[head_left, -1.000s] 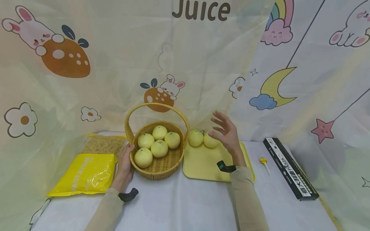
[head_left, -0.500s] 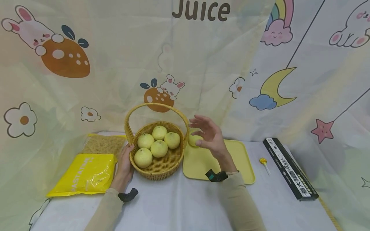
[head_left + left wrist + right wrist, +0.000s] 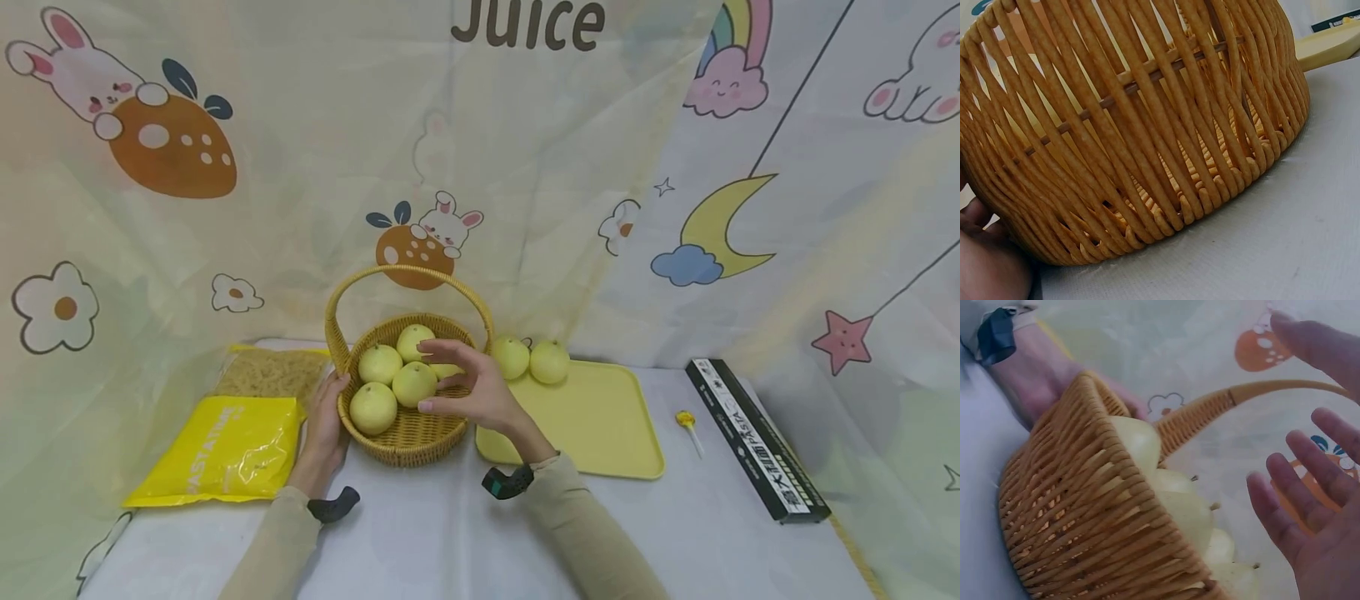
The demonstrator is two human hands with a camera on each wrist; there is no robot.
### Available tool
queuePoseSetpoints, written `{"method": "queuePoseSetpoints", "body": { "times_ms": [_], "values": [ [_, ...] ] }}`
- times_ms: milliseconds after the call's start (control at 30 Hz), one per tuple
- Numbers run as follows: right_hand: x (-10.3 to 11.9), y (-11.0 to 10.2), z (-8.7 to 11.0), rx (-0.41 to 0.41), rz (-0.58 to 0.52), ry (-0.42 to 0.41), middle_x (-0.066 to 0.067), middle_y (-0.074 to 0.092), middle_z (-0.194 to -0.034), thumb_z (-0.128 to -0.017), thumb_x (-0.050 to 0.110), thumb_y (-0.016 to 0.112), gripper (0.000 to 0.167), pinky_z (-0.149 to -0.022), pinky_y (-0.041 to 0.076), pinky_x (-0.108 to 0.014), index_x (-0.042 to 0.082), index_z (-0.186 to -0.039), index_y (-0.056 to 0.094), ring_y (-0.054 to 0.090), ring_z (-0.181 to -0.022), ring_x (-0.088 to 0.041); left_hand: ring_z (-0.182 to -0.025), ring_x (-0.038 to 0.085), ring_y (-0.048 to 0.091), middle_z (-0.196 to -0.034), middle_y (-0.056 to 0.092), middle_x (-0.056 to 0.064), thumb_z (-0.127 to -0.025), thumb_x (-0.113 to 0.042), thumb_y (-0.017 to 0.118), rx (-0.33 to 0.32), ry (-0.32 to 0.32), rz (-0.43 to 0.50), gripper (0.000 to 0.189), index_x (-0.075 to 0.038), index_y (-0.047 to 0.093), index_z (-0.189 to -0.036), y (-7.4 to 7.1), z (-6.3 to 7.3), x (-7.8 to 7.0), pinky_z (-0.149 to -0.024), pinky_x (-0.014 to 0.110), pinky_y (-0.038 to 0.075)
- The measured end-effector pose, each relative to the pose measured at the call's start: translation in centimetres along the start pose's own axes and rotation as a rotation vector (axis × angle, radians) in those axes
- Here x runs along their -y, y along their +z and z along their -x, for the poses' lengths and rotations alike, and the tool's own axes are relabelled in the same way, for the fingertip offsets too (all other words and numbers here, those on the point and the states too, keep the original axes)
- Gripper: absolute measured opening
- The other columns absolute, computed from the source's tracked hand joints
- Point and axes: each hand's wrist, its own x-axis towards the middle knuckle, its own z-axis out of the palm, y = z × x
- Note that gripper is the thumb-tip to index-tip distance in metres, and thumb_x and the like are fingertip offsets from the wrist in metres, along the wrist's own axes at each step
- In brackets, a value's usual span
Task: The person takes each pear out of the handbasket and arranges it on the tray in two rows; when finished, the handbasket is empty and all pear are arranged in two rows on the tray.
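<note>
A woven wicker basket (image 3: 408,454) with an arched handle stands on the table and holds several round, pale yellow-green pears (image 3: 373,408). At its left side, my left hand (image 3: 324,429) holds the basket, thumb by the rim near the handle's foot; the left wrist view catches only part of that hand (image 3: 988,262) against the weave. My right hand (image 3: 480,392) hovers over the basket's right part with fingers spread and nothing in them, partly hiding one pear. Two more pears (image 3: 550,362) sit at the back left of a yellow tray (image 3: 600,433).
Left of the basket lies a yellow pasta bag (image 3: 217,450). On the right are a lollipop (image 3: 686,421) and a long black pasta box (image 3: 757,442). A printed cloth (image 3: 300,167) hangs behind the table.
From above the tray, my right hand has swung left to over the basket, uncovering both pears on the tray. My left hand and the basket have stayed in place.
</note>
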Motion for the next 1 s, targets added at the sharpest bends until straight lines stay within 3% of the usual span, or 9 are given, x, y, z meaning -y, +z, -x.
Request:
{"method": "queuePoseSetpoints", "body": {
  "times_ms": [133, 300, 433, 533, 700, 1000],
  "values": [
    [-0.5, 1.0, -0.4, 0.012, 0.042, 0.052, -0.008, 0.058, -0.154, -0.084, 0.023, 0.093, 0.078, -0.092, 0.06, -0.065, 0.012, -0.152, 0.056, 0.055, -0.138, -0.045, -0.161, 0.016, 0.022, -0.176, 0.025, 0.001, -0.114, -0.032, 0.042, -0.004, -0.005, 0.003, 0.059, -0.015, 0.028, -0.169, 0.0, 0.0, -0.2, -0.136, 0.038, 0.015],
    [-0.8, 2.2, -0.8, 0.039, 0.151, 0.135, -0.001, 0.056, -0.154, -0.081, 0.017, 0.094, 0.078, -0.091, 0.063, -0.058, 0.019, -0.15, 0.059, 0.058, -0.137, -0.035, -0.16, 0.015, 0.022, -0.176, 0.025, 0.0, -0.114, -0.032, 0.043, -0.008, -0.014, -0.008, 0.06, -0.016, 0.028, -0.169, -0.1, -0.1, -0.4, -0.136, 0.038, 0.016],
    [-1.2, 3.2, -1.4, 0.056, 0.232, 0.145, 0.002, 0.058, -0.153, -0.078, 0.019, 0.096, 0.079, -0.092, 0.064, -0.052, 0.016, -0.149, 0.06, 0.057, -0.136, -0.033, -0.159, 0.015, 0.025, -0.175, 0.028, 0.001, -0.114, -0.031, 0.043, -0.003, -0.004, 0.0, 0.059, -0.016, 0.029, -0.169, -0.1, -0.2, -0.4, -0.135, 0.037, 0.017],
    [-1.5, 4.0, -2.0, 0.072, 0.33, 0.121, 0.001, 0.06, -0.152, -0.076, 0.022, 0.098, 0.083, -0.105, 0.059, -0.046, 0.012, -0.149, 0.06, 0.056, -0.14, -0.027, -0.158, 0.016, 0.027, -0.173, 0.03, 0.001, -0.114, -0.031, 0.042, 0.004, 0.004, 0.01, 0.058, -0.016, 0.03, -0.168, -0.2, -0.3, -0.4, -0.135, 0.036, 0.019],
    [-1.9, 5.3, -2.8, 0.09, 0.541, 0.121, 0.0, 0.061, -0.152, -0.074, 0.023, 0.099, 0.085, -0.118, 0.048, -0.035, 0.018, -0.149, 0.059, 0.054, -0.143, -0.017, -0.157, 0.016, 0.029, -0.172, 0.032, 0.003, -0.114, -0.032, 0.042, 0.016, 0.002, 0.02, 0.058, -0.015, 0.03, -0.168, -0.1, -0.4, -0.2, -0.135, 0.037, 0.02],
    [-1.5, 7.2, -3.2, 0.156, 0.818, 0.236, 0.005, 0.061, -0.153, -0.075, 0.032, 0.099, 0.091, -0.113, 0.052, -0.041, 0.024, -0.154, 0.055, 0.059, -0.137, -0.019, -0.156, 0.016, 0.031, -0.17, 0.034, 0.003, -0.114, -0.031, 0.041, 0.031, 0.004, 0.034, 0.056, -0.015, 0.031, -0.168, 0.0, -0.2, 0.0, -0.134, 0.037, 0.023]
  ]
}}
